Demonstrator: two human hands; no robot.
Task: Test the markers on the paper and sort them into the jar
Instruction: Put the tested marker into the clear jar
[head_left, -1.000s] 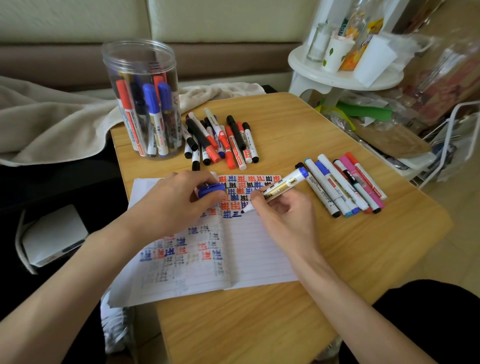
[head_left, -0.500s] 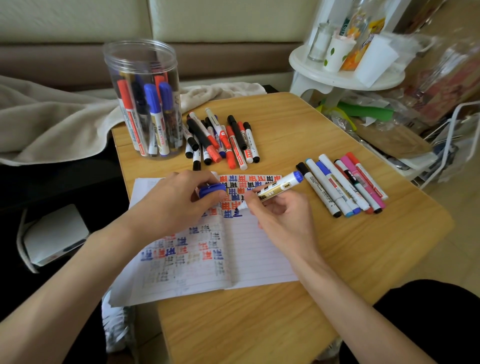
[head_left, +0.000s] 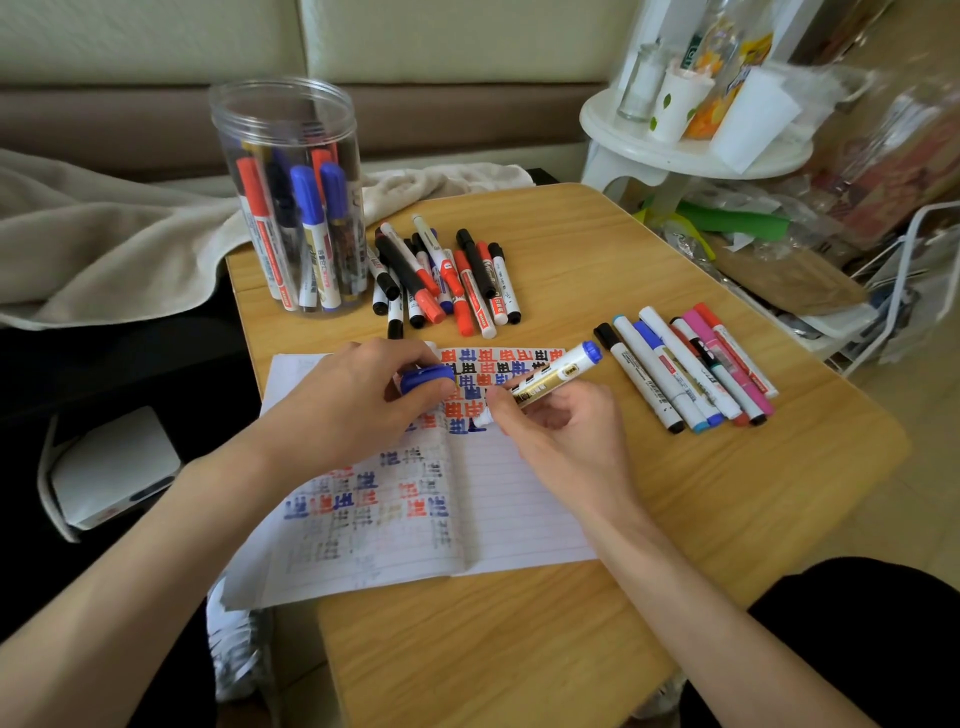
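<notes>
While the R hand (head_left: 561, 436) pinches the blue marker (head_left: 550, 376) w/ curled fingers, tip on the paper (head_left: 519, 499), the L hand (head_left: 353, 400) grips a blue cap (head_left: 426, 378) just beside. At the bench (head_left: 571, 623) far-left corner stands the jar (head_left: 291, 208), markers inside.

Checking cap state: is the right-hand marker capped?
No, the left hand grips the blue cap, and the marker touches the paper bare-tipped.

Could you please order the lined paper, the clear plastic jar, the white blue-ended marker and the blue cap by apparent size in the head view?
1. white lined paper sheet
2. clear plastic jar
3. white blue-ended marker
4. blue marker cap, partly hidden
</notes>
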